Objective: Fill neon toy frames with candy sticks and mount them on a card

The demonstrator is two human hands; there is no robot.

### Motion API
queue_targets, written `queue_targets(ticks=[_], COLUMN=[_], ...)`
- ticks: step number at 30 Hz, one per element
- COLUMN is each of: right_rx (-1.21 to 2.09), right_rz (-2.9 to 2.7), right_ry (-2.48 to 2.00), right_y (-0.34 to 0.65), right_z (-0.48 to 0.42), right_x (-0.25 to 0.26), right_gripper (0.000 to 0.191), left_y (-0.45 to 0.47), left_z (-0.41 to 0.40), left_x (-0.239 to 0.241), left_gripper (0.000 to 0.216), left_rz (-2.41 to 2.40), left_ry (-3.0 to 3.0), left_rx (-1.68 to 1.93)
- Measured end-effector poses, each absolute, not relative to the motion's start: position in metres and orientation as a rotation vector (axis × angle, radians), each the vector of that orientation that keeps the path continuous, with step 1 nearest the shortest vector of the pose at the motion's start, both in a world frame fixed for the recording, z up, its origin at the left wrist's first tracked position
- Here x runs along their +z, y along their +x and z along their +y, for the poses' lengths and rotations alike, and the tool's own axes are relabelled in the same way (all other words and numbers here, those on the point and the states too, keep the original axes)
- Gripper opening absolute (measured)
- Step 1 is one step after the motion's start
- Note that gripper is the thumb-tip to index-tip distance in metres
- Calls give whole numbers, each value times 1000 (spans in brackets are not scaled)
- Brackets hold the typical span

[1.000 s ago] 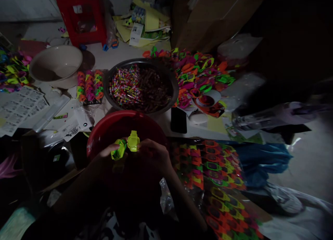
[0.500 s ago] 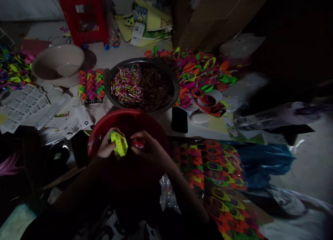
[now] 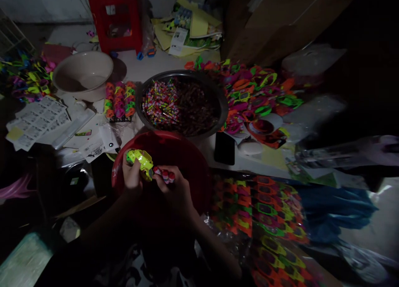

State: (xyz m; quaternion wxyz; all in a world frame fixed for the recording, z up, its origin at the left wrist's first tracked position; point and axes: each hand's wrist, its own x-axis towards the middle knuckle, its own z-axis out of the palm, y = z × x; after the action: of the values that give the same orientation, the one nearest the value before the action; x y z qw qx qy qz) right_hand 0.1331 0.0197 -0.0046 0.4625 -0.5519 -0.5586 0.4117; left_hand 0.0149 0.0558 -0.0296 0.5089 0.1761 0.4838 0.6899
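Above the red basin (image 3: 199,162), my left hand (image 3: 132,177) is closed around a yellow plastic toy watch (image 3: 141,160) with a bit of green at its left end. My right hand (image 3: 176,191) pinches several small red-and-white wrapped candies (image 3: 165,175), held close to the right side of the watch. Whether candies and watch touch, I cannot tell. Just behind the basin stands a wide metal bowl (image 3: 224,116), with colourful wrapped candies (image 3: 160,102) in its left half and dark brown pieces (image 3: 199,106) in its right.
Loose toy watches (image 3: 246,89) are heaped right of the metal bowl. A phone (image 3: 224,148) lies at the table's front edge. Left are a pale bowl (image 3: 84,65), bundled watches (image 3: 120,100) and printed sheets (image 3: 40,121). Bagged watches (image 3: 264,204) lie at lower right; a red stool (image 3: 115,19) stands behind.
The view has shifted, so the table appears further right. My hands have come closer together, the yellow watch has turned flatter, and more of the red-and-white candies shows in my right hand.
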Motion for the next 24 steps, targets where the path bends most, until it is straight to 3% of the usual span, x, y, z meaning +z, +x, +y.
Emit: queue_targets(ticks=[8,16,24], right_rx=[689,482,492], right_rz=[-1425,-1521,-1556], right_ry=[-1262,-1198,-1254], right_y=[122,118,116], right_z=[21,22,24], right_x=[-14,-19,-18], right_gripper=[13,14,12], left_y=[15,10,14], left_z=[57,56,56], left_x=[-29,-34,-31], left_gripper=[47,31,33], left_rz=[1234,1311,1497], left_ry=[498,871,1013], left_rx=[1806,1903,1974])
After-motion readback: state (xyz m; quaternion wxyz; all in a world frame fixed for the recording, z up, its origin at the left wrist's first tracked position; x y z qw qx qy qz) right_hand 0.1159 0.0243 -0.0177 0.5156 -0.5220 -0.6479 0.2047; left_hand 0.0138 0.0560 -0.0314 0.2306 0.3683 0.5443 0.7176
